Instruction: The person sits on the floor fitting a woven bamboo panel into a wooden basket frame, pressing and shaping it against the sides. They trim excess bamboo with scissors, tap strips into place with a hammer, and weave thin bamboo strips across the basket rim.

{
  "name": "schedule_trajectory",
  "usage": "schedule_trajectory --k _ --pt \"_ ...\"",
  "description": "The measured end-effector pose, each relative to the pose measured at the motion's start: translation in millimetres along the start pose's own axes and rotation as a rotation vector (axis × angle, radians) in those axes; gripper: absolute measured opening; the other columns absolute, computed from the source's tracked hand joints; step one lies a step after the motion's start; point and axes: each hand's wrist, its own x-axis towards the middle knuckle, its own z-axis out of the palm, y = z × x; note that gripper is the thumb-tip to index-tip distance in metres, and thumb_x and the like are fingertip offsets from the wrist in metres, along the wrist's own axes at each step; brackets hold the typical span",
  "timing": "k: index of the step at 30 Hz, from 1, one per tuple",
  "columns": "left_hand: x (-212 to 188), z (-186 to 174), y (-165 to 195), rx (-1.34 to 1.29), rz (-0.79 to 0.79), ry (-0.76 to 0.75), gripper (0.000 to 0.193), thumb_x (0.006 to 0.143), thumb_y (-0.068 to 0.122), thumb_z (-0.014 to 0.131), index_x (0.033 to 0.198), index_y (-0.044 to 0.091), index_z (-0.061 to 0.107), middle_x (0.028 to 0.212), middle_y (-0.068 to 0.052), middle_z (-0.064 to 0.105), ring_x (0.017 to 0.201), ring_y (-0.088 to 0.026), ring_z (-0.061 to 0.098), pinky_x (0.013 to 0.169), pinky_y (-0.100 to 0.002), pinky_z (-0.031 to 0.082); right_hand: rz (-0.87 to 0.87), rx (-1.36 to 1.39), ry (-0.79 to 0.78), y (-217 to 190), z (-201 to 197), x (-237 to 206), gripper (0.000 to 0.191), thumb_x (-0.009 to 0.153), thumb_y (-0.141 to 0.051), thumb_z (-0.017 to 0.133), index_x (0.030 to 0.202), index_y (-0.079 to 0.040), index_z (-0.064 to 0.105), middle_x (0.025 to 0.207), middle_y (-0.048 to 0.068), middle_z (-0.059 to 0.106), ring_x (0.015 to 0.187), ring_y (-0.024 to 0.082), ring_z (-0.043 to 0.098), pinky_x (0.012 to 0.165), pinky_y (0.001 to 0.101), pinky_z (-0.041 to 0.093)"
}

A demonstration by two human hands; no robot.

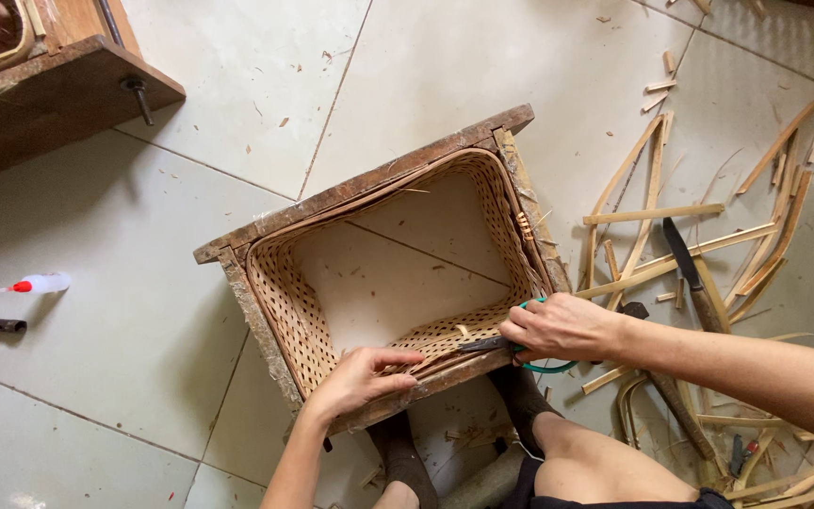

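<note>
On the pale tiled floor [124,339] sits a rectangular wooden frame [350,188] with a woven cane basket wall [284,302] fitted inside it; the frame has no bottom, so the tiles show through its middle. The left hand [355,377] rests on the near edge of the frame, fingers together and curled over the rim, fingertips touching the woven cane. The right hand [558,328] is closed around green-handled scissors [529,353], whose dark blades point left, lying against the near woven wall just inside the frame. Two feet in dark socks [520,401] press against the near side of the frame. To the right, well apart from the frame, lie long split cane strips [652,215] with a dark-bladed knife [685,254] among them. At far left lies a small white bottle with a red tip [41,283], and a wooden bench corner [58,94] stands at top left.
</note>
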Motion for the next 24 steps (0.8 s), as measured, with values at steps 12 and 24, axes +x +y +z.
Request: schedule_trajectory --k 12,24 --pt "-7.7 -1.3 -4.3 -0.045 -0.026 0.043 0.037 0.088 0.028 0.074 0.124 0.018 0.077 0.106 -0.003 0.082 0.091 -0.011 0.075 0.083 -0.029 0.060 -0.005 0.041 0.209 -15.2 -34.3 17.5 0.056 0.075 -0.050 0.079 0.096 -0.006 0.052 0.091 0.008 0.053 0.085 0.025 0.058 0.071 0.0407 0.051" --pt "-7.2 -0.4 -9.1 -0.068 -0.026 0.064 0.038 0.089 0.030 0.073 0.124 0.017 0.076 0.109 -0.003 0.081 0.095 -0.011 0.076 0.086 -0.029 0.059 -0.048 0.110 0.080 5.2 -10.4 30.7 0.045 0.093 -0.046 0.072 0.099 -0.007 0.051 0.087 0.007 0.056 0.076 0.024 0.065 0.060 0.0396 0.056"
